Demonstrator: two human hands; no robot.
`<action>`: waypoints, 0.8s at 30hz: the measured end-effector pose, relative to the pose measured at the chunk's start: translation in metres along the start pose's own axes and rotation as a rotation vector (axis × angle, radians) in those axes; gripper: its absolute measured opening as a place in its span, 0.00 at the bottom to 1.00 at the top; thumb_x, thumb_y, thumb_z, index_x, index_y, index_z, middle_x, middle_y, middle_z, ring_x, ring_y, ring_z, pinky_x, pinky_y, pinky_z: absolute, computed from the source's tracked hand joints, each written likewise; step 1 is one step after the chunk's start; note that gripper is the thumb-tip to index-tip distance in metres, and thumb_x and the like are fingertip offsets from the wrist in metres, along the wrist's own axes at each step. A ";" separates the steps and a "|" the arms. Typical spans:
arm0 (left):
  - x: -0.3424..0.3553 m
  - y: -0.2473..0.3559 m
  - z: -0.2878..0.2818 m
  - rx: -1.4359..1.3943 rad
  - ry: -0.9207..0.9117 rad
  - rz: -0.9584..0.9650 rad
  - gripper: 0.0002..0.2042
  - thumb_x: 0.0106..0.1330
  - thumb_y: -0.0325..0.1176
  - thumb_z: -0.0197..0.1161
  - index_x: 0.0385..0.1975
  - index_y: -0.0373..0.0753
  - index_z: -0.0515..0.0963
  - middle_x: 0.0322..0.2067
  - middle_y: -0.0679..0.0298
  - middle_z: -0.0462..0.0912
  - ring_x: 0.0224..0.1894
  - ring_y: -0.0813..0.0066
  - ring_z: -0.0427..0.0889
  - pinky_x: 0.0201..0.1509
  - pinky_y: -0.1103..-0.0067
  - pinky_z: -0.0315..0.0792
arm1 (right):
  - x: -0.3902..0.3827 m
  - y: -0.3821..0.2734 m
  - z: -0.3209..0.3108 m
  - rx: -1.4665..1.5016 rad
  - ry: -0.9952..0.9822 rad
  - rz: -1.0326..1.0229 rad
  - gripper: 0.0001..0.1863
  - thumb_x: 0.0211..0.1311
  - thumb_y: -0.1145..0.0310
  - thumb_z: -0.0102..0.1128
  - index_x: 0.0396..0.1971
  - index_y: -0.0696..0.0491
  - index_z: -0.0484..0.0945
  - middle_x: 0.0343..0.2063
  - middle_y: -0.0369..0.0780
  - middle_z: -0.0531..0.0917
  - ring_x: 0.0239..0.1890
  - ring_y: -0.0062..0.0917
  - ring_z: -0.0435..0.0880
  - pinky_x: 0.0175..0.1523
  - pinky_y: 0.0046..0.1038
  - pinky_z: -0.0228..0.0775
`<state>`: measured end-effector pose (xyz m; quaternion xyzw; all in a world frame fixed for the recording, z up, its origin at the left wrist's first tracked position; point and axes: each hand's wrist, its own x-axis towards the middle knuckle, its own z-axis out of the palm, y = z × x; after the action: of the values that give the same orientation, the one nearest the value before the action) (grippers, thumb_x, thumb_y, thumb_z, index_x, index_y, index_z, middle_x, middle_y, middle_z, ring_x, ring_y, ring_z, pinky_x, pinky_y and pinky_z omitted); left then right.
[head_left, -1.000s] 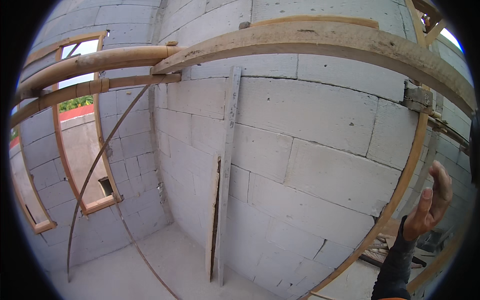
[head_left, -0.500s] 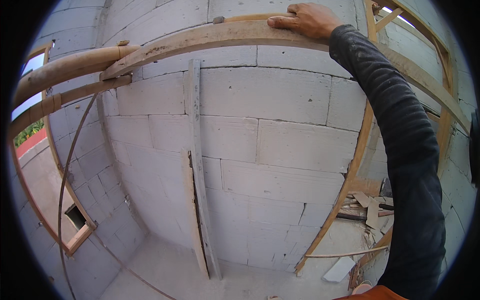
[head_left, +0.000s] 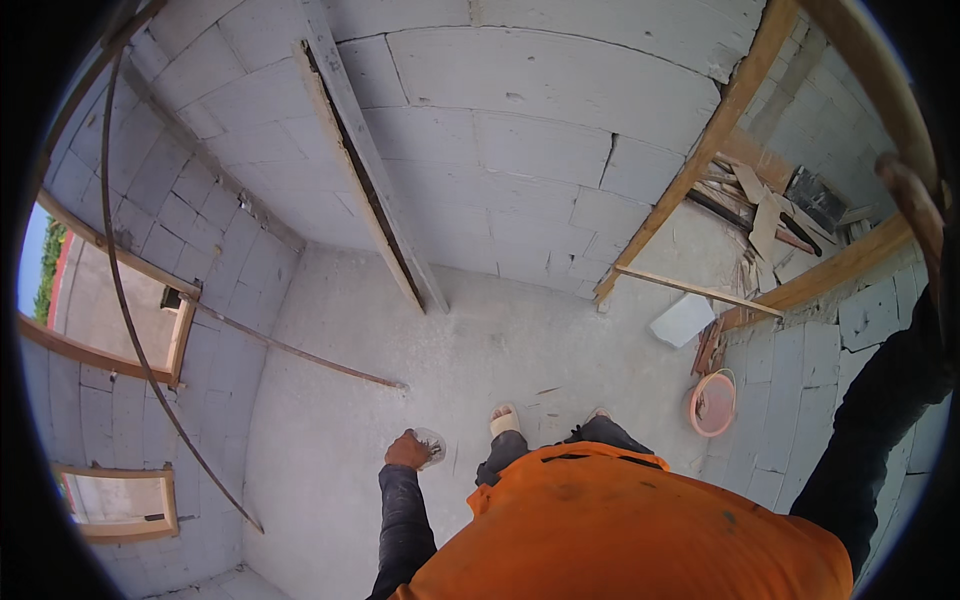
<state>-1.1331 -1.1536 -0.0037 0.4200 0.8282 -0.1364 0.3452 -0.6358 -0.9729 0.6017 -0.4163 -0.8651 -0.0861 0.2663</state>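
Low at the centre, my left hand is closed on the rim of a small clear round tub. Thin dark pieces that look like nails lie inside it. My right arm reaches up along the right edge of the picture. There my right hand is at a long wooden beam, a finger or thumb along its side and apparently gripping it. The rest of its fingers are hidden by the beam and the dark rim of the picture.
Two upright boards lean against the pale block wall. A wooden door frame stands to the right, with scrap wood behind. A white block and a pink bucket are on the floor. A thin rod slants at left.
My view has tipped down from the beam and upper wall to the floor and my feet. My left hand with the tub has come into view; my right hand now appears at the right edge.
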 end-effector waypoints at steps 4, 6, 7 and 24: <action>-0.027 0.040 -0.006 0.094 -0.001 0.002 0.24 0.66 0.42 0.61 0.60 0.38 0.78 0.53 0.45 0.87 0.57 0.45 0.86 0.62 0.57 0.78 | -0.189 0.097 0.136 0.475 -0.578 0.865 0.25 0.43 0.68 0.79 0.43 0.61 0.80 0.28 0.37 0.78 0.33 0.25 0.76 0.44 0.29 0.71; -0.019 0.115 0.007 0.143 -0.039 0.130 0.24 0.66 0.42 0.62 0.59 0.38 0.78 0.53 0.46 0.87 0.57 0.45 0.86 0.62 0.57 0.79 | -0.354 0.119 0.215 0.525 -0.464 1.200 0.24 0.54 0.59 0.80 0.43 0.60 0.82 0.27 0.40 0.81 0.27 0.27 0.80 0.38 0.31 0.73; -0.023 0.131 0.011 0.174 -0.043 0.147 0.23 0.67 0.42 0.62 0.59 0.38 0.78 0.53 0.46 0.87 0.57 0.45 0.86 0.62 0.57 0.79 | -0.396 0.108 0.247 0.594 -0.489 1.445 0.27 0.58 0.52 0.78 0.46 0.59 0.80 0.25 0.39 0.80 0.21 0.25 0.76 0.29 0.32 0.70; -0.029 0.508 0.013 0.547 -0.163 0.610 0.25 0.65 0.36 0.59 0.62 0.34 0.76 0.39 0.41 0.89 0.34 0.48 0.91 0.49 0.59 0.83 | -0.792 0.028 0.279 0.835 -0.171 2.623 0.15 0.64 0.65 0.71 0.33 0.62 0.79 0.19 0.41 0.79 0.15 0.30 0.78 0.21 0.35 0.73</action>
<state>-0.7139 -0.8682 0.0389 0.7103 0.5689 -0.2755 0.3097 -0.3183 -1.3856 -0.0572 -0.8132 0.1820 0.5145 0.2022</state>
